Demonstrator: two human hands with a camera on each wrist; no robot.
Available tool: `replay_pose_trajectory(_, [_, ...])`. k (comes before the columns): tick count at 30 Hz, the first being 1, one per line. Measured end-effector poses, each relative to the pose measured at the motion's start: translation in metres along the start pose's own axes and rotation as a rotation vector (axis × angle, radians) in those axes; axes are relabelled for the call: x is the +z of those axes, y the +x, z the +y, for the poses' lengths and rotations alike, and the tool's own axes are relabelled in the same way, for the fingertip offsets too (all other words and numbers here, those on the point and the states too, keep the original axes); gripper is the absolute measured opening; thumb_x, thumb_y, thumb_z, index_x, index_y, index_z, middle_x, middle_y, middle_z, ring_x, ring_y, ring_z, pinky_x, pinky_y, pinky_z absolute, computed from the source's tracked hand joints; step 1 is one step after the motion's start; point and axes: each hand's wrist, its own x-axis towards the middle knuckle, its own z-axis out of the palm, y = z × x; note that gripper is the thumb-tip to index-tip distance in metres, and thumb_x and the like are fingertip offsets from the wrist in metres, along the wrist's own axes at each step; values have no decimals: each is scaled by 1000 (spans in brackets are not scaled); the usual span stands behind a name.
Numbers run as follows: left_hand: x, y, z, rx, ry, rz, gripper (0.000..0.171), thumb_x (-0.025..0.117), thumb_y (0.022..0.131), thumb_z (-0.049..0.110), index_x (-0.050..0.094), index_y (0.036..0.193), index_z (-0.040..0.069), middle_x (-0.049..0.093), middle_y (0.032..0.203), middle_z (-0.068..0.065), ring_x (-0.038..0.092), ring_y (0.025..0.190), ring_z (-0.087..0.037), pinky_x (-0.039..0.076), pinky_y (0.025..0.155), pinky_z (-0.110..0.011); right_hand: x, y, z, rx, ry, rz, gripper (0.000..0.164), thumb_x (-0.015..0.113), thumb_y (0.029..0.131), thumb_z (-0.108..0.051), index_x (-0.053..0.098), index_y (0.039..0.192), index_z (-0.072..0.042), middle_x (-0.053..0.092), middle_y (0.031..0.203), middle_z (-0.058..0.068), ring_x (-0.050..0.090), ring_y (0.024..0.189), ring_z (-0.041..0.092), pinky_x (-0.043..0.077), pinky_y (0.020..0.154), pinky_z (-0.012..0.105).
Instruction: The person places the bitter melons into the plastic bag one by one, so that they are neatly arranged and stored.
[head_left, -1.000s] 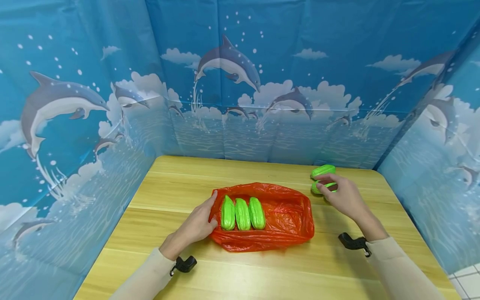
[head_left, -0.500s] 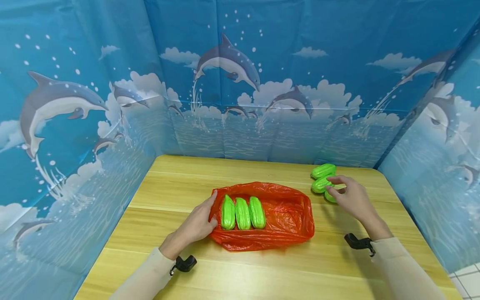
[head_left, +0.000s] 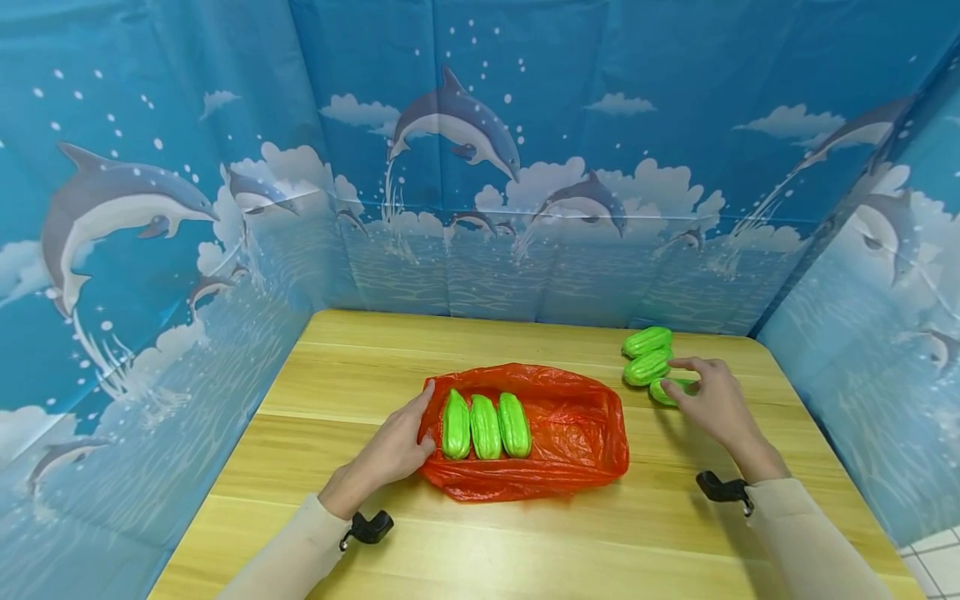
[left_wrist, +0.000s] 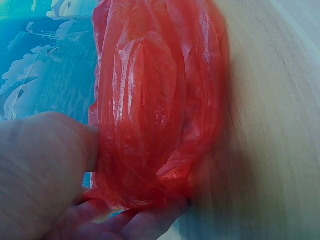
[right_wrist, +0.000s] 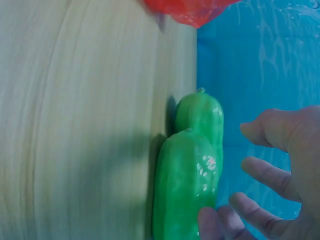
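An opened red plastic bag (head_left: pixel 573 429) lies on the table, with three green ridged gourds (head_left: pixel 485 428) side by side in its left half. My left hand (head_left: pixel 390 446) grips the bag's left end, its thumb and fingers around the film in the left wrist view. At the back right, three more gourds lie close together: a rear one (head_left: pixel 647 341), a middle one (head_left: pixel 647 368) and a near one (head_left: pixel 662 392). Over the near gourd hovers my right hand (head_left: pixel 716 406), fingers spread and partly hiding it. In the right wrist view, the fingers stand apart beside two gourds (right_wrist: pixel 182 185).
The light wooden table (head_left: pixel 480 550) carries everything. A blue dolphin-print sheet (head_left: pixel 480 275) rises behind it and at both sides. Black wrist cameras sit on the left wrist (head_left: pixel 369 528) and right wrist (head_left: pixel 722 487).
My right hand has moved right and nearer, from over the middle gourd to the near one, uncovering the rear and middle gourds. The left hand and bag stay in place.
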Motion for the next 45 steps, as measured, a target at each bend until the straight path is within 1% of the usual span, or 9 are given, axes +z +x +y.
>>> replay_pose_trajectory(1, [0, 0, 0, 1, 0, 1, 92, 70, 104, -4, 24, 184, -2, 37, 189, -24, 44, 173, -42, 42, 140, -59, 1, 0, 1, -2, -6, 7, 53, 75, 114, -26, 68, 153, 8, 57, 149, 48, 68, 117, 60, 57, 92, 75])
replay_pose_trajectory(6, [1, 0, 0, 0, 7, 5, 92, 70, 104, -4, 24, 184, -2, 37, 189, -24, 44, 173, -43, 42, 140, -59, 5, -2, 7, 2, -27, 30, 55, 80, 110, -24, 68, 151, 10, 57, 149, 50, 51, 135, 66, 39, 111, 84])
replay_pose_trajectory(9, [1, 0, 0, -3, 10, 5, 92, 70, 104, -4, 24, 184, -2, 37, 189, -23, 44, 173, -43, 42, 140, -59, 6, -4, 8, 2, -42, 42, 55, 82, 108, -23, 68, 150, 10, 56, 148, 51, 47, 140, 67, 31, 114, 85])
replay_pose_trajectory(13, [1, 0, 0, -9, 9, 5, 92, 70, 104, -4, 24, 184, -1, 37, 189, -23, 44, 173, -42, 41, 141, -58, 8, -5, 10, 2, -64, 51, 56, 83, 107, -25, 69, 150, 9, 54, 150, 51, 45, 141, 68, 30, 111, 82])
replay_pose_trajectory(23, [2, -1, 1, -15, 0, 1, 92, 71, 105, -4, 24, 184, -1, 37, 189, -23, 43, 174, -43, 41, 141, -59, 15, -7, 22, 6, -117, 59, 60, 86, 105, -30, 71, 146, 10, 49, 156, 55, 41, 147, 70, 26, 114, 85])
replay_pose_trajectory(32, [2, 0, 0, -9, 15, 2, 92, 71, 104, -4, 25, 184, -2, 38, 189, -23, 44, 173, -43, 42, 140, -59, 16, -9, 26, 29, -76, 48, 61, 81, 109, -42, 74, 142, 9, 44, 160, 55, 36, 149, 72, 24, 116, 85])
replay_pose_trajectory(35, [2, 0, 1, -7, 14, 1, 92, 71, 104, -4, 25, 184, -2, 38, 189, -23, 44, 173, -43, 42, 140, -59, 17, -10, 27, 31, -73, 51, 59, 80, 110, -42, 75, 138, 9, 44, 160, 54, 36, 150, 72, 25, 117, 85])
replay_pose_trajectory(40, [1, -1, 1, -10, 5, -2, 92, 71, 105, -4, 24, 184, -2, 37, 189, -23, 43, 174, -43, 41, 140, -59, 18, -11, 27, 36, -76, 65, 49, 80, 110, -39, 77, 125, 8, 46, 159, 54, 37, 151, 70, 27, 117, 85])
replay_pose_trajectory(45, [1, -1, 2, -9, 9, 0, 92, 70, 105, -4, 24, 184, -2, 37, 189, -23, 44, 173, -43, 41, 140, -59, 19, -13, 27, 29, -56, 82, 33, 84, 107, -23, 78, 115, 8, 48, 158, 54, 38, 150, 71, 28, 117, 85])
